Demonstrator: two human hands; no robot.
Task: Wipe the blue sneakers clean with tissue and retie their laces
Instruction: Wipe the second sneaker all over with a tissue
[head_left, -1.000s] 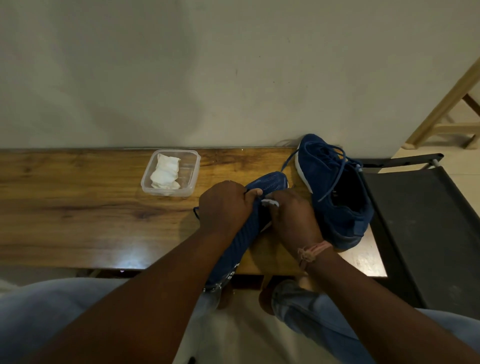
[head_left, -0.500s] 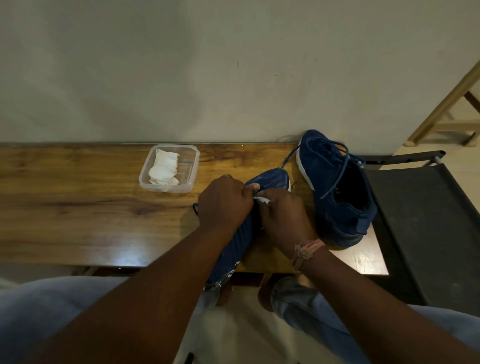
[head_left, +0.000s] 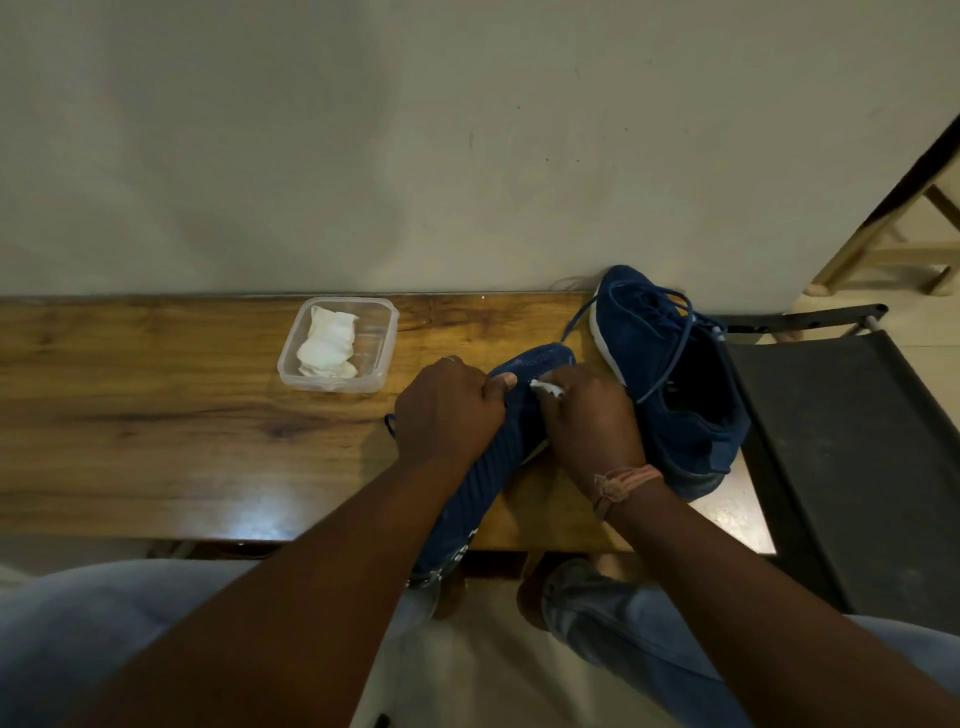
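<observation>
One blue sneaker (head_left: 488, 467) lies tilted on the wooden bench, toe toward the wall and heel hanging over the front edge. My left hand (head_left: 449, 402) grips its left side, thumb on the toe area. My right hand (head_left: 589, 415) presses a small white tissue (head_left: 545, 387) against the sneaker's right side near the toe, fingers curled round it. The second blue sneaker (head_left: 670, 374) stands at the bench's right end against the wall, its blue laces loose and untied.
A clear plastic tub (head_left: 384, 332) with a wad of white tissue (head_left: 327, 345) sits on the wooden bench (head_left: 156, 415) left of my hands. A black chair seat (head_left: 857, 441) adjoins the bench on the right. The wall runs directly behind.
My hands and the held sneaker have stayed almost in place. The right hand with the tissue has shifted slightly along the toe area.
</observation>
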